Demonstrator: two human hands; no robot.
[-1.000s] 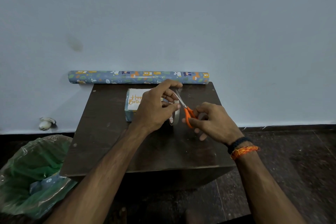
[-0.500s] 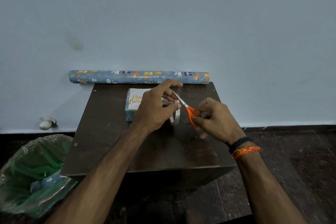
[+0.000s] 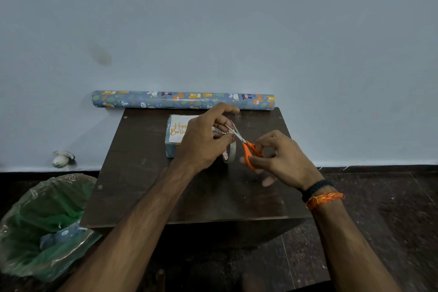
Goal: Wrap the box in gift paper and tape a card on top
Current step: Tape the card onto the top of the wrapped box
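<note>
A box wrapped in blue patterned paper sits on the dark table, a white "Happy Birthday" card on its top. My left hand covers the box's right part and grips a roll of clear tape, fingers pinching a pulled strip. My right hand holds orange-handled scissors. Their blades point up-left to the tape strip between my left fingers.
A roll of the same gift paper lies along the wall at the table's back edge. A bin lined with a green plastic bag stands on the floor at lower left. A small white object lies by the wall.
My right hand has shifted slightly and worked the scissors at the tape strip. My left hand and the tape roll have stayed almost still.
</note>
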